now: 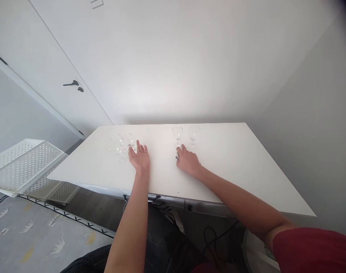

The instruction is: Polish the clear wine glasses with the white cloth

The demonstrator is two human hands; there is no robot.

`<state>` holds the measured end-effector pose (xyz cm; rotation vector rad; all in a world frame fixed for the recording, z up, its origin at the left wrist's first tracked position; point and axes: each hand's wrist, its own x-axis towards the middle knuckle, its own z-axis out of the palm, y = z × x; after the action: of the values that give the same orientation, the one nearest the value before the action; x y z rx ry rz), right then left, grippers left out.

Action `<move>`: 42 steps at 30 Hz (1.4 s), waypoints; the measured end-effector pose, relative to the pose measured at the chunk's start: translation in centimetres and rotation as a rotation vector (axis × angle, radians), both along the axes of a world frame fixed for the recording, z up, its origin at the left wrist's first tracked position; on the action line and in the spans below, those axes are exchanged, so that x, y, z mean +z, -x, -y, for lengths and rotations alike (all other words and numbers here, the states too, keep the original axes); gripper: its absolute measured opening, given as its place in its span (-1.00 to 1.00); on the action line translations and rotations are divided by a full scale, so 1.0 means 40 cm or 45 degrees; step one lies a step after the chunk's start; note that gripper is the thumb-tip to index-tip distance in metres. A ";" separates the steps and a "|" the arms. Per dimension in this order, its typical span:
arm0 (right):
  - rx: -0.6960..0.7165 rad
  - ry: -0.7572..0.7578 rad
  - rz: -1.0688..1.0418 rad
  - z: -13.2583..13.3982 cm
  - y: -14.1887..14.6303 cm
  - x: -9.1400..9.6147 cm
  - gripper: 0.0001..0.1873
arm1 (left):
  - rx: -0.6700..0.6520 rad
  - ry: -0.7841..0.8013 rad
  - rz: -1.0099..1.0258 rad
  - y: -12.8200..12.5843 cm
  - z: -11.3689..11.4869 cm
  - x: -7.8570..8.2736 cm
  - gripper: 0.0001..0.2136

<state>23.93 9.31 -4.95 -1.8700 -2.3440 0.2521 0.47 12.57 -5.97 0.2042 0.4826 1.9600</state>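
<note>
My left hand (140,158) is palm up with its fingers apart, right beside a cluster of clear stemmed glasses. The glass (129,138) nearest to it stands behind the thumb; whether they touch I cannot tell. Another clear glass (116,138) is farther left in that cluster. My right hand (189,161) is low over the table with its fingers curled and pointing left. What lies in its fingers is mostly hidden; a small dark bit shows at the fingertips. Just behind it stand two stemmed glasses, a left one (177,133) and a right one (194,133).
The white table (232,163) stands against a pale wall, with drawers (173,203) below its front edge. White perforated racks (27,167) are at the left, near a grey patterned mattress (42,231). A black cable (215,239) hangs below the table. A door handle (72,83) is at the back left.
</note>
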 end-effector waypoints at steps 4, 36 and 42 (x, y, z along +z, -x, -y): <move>-0.007 -0.059 -0.022 0.008 0.001 -0.001 -0.45 | -0.002 -0.042 -0.016 -0.001 0.001 -0.001 -0.67; 0.158 0.361 -1.609 0.015 0.028 -0.016 -0.33 | -0.231 -0.067 -0.709 -0.090 0.033 0.035 -0.53; 0.223 0.236 -1.574 0.015 0.031 -0.005 -0.77 | -0.213 -0.030 -0.756 -0.089 0.032 0.031 -0.54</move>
<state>22.70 8.69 -5.14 -0.9782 -1.5702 1.2371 4.03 11.27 -4.72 0.8281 0.7945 1.7220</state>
